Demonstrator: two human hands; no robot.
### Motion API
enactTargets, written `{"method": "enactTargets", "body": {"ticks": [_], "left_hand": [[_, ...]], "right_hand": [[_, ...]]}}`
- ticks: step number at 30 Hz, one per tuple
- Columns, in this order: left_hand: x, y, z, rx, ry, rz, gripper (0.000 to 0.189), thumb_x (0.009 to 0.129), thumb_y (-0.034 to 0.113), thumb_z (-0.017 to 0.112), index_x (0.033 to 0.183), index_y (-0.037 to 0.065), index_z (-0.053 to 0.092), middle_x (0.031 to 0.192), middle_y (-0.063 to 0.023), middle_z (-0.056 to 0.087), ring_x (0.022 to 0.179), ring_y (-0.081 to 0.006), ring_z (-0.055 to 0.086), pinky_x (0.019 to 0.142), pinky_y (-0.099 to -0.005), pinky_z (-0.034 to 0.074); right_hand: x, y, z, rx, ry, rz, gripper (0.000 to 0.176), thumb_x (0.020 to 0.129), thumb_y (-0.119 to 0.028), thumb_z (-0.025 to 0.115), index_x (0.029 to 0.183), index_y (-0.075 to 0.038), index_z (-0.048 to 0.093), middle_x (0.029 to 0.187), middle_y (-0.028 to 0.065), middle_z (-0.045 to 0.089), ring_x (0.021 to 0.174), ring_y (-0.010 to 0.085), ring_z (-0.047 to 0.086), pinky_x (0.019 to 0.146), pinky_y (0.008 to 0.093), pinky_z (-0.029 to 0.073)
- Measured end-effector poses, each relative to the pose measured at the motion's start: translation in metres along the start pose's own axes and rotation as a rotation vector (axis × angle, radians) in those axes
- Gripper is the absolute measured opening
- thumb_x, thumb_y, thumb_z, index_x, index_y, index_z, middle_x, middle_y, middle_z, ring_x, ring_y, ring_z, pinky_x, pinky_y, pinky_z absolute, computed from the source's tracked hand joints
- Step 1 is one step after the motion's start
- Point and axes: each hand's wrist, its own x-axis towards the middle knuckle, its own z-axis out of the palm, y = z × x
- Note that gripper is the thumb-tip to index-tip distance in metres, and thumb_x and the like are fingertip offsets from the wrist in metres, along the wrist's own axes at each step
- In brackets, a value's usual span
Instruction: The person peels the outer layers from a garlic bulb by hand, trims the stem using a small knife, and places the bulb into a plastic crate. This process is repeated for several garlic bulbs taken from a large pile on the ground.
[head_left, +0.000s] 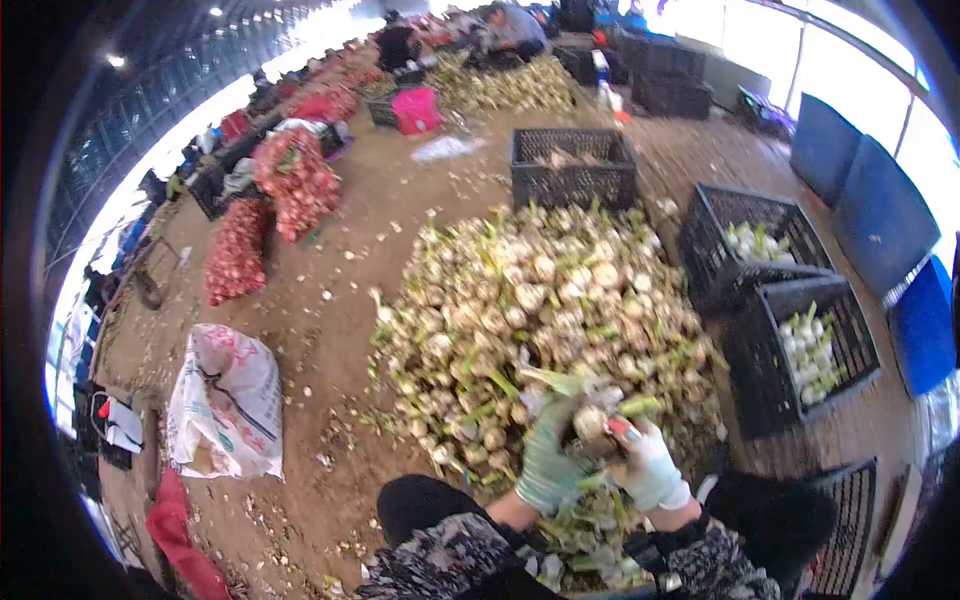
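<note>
Left hand [548,458], green glove, clenched around a pale garlic bulb with green stalk [590,422]; right hand [650,465], white glove, grips same bulb from the other side. Small red item [618,427] at right fingers, too small to ID. Bulb sits between both hands, at near edge of big heap of untrimmed garlic [540,300]. 2 black plastic lattice crates [752,375] with bulbs just right of heap

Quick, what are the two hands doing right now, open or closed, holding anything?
Left hand: closed around a garlic bulb.
Right hand: closed beside that bulb, gripping something small and red; what it is cannot be told.
</note>
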Motion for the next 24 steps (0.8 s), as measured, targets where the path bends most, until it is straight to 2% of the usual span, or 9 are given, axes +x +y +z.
{"method": "enactTargets", "body": {"ticks": [3,8,10,12,13,18,20,22,24], "left_hand": [[0.005,0.0,-0.004,0.091,0.054,0.042,0.064,0.065,0.023,0.077,0.114,-0.002,0.045,0.106,-0.013,0.052,0.099,-0.0214,0.052,0.083,-0.0311,0.043],[0.011,0.01,-0.002,0.215,0.016,0.096,0.065,0.063,0.023,0.078,0.113,-0.003,0.045,0.105,-0.0123,0.053,0.095,-0.0209,0.054,0.08,-0.0312,0.045],[0.016,0.016,-0.004,0.316,-0.008,0.097,0.066,0.063,0.024,0.078,0.113,-0.003,0.045,0.105,-0.0124,0.053,0.094,-0.0208,0.054,0.08,-0.0318,0.045],[0.017,0.013,-0.004,0.355,-0.002,0.11,0.066,0.063,0.026,0.078,0.112,-0.002,0.046,0.105,-0.0126,0.053,0.094,-0.0211,0.054,0.081,-0.0319,0.044],[0.017,0.01,-0.003,0.359,-0.006,0.105,0.066,0.063,0.026,0.078,0.112,-0.002,0.046,0.105,-0.0126,0.053,0.094,-0.0211,0.054,0.081,-0.0319,0.044],[0.015,-0.004,0.002,0.261,0.042,0.069,0.065,0.063,0.028,0.078,0.111,-0.002,0.047,0.104,-0.0131,0.053,0.094,-0.022,0.054,0.08,-0.0303,0.044],[0.014,-0.006,0.004,0.255,0.004,0.045,0.064,0.063,0.023,0.078,0.112,-0.002,0.046,0.106,-0.0119,0.053,0.096,-0.0204,0.053,0.082,-0.0299,0.043],[0.017,-0.006,0.005,0.243,-0.042,0.017,0.063,0.064,0.014,0.077,0.115,-0.001,0.044,0.11,-0.0095,0.052,0.1,-0.0172,0.051,0.086,-0.029,0.042],[0.015,-0.006,0.011,-0.004,0.079,-0.224,0.051,0.072,0.018,0.071,0.114,0.0,0.048,0.104,-0.0061,0.054,0.09,-0.0128,0.051,0.078,-0.0282,0.044]], "right_hand": [[0.0,-0.005,0.002,-0.15,0.073,-0.146,0.059,0.055,-0.001,0.061,0.113,-0.006,0.05,0.104,0.0192,0.053,0.097,0.0397,0.048,0.083,0.0445,0.04],[0.021,-0.005,0.008,1.036,0.143,0.329,0.038,0.076,-0.016,0.063,0.107,0.0,0.048,0.098,0.0079,0.056,0.09,0.0186,0.055,0.078,0.0301,0.044],[0.03,-0.013,0.007,1.09,0.184,0.337,0.035,0.082,-0.024,0.06,0.103,0.001,0.049,0.096,0.003,0.055,0.087,0.0106,0.054,0.077,0.0241,0.044],[0.029,0.002,0.016,0.999,0.186,0.258,0.066,0.045,-0.001,0.061,0.11,-0.005,0.05,0.104,0.0199,0.051,0.092,0.0432,0.048,0.078,0.0446,0.041],[0.025,0.008,0.013,0.751,0.179,0.009,0.06,0.045,0.0,0.059,0.105,-0.005,0.053,0.103,0.0207,0.051,0.09,0.0432,0.049,0.077,0.0437,0.042],[0.02,0.013,0.007,0.976,0.238,0.279,0.052,0.046,0.002,0.056,0.097,-0.004,0.057,0.099,0.0212,0.051,0.088,0.0412,0.052,0.073,0.0407,0.043],[0.019,0.024,-0.007,-0.03,0.147,-0.255,0.029,0.079,-0.011,0.058,0.103,0.003,0.049,0.098,0.0071,0.054,0.085,0.0173,0.056,0.077,0.0268,0.045],[0.021,-0.005,-0.014,0.737,0.192,0.269,0.031,0.069,0.012,0.044,0.098,0.004,0.052,0.093,0.0094,0.057,0.085,0.016,0.055,0.073,0.0274,0.045],[0.022,0.017,0.001,0.892,0.26,0.419,0.034,0.066,0.015,0.043,0.096,0.004,0.053,0.09,0.0094,0.058,0.085,0.0153,0.055,0.073,0.0267,0.045]]}}
